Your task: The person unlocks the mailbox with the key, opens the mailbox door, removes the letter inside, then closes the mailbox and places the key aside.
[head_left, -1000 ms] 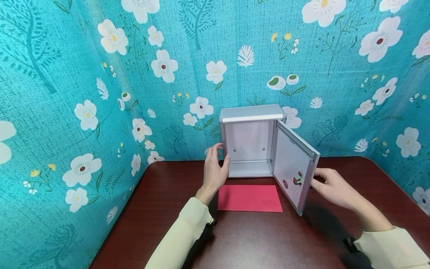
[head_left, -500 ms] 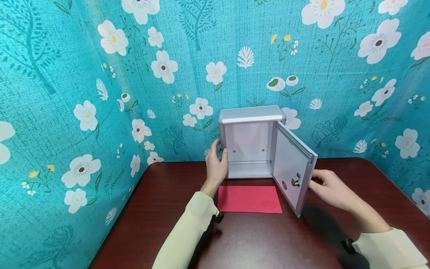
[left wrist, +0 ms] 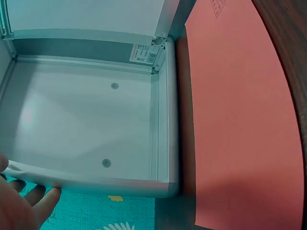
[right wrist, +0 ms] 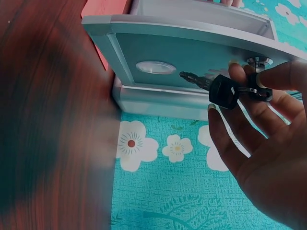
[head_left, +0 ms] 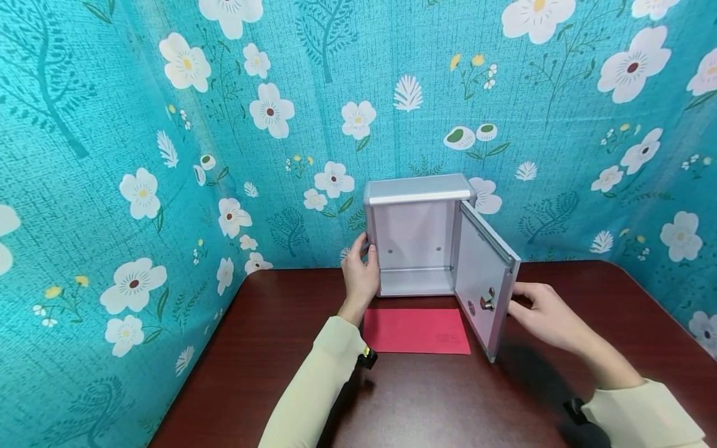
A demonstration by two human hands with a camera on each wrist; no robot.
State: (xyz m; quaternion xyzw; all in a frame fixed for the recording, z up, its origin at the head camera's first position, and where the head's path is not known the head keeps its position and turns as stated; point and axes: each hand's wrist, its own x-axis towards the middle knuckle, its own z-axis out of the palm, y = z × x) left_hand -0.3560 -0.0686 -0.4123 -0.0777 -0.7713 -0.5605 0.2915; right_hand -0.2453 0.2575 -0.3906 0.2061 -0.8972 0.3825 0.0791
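Observation:
A grey metal lockbox (head_left: 417, 233) stands upright on the table, its door (head_left: 484, 274) swung out to the right and its inside bare. My left hand (head_left: 360, 274) holds the box's left side, thumb at the front edge and fingers on the outer wall. On the door's outer face, my right hand (right wrist: 268, 129) pinches a black-headed key (right wrist: 261, 91) seated in the lock (right wrist: 259, 62). A second key (right wrist: 223, 91) dangles from the same ring. The metal latch (head_left: 487, 300) shows on the door's inner face.
A red envelope (head_left: 414, 331) lies flat on the dark wooden table (head_left: 448, 398), just in front of the box. Blue flowered cloth (head_left: 313, 124) hangs behind and to both sides.
The door has swung slightly inward, to the left, and my right hand has moved with it. My left hand has come up against the box's left side.

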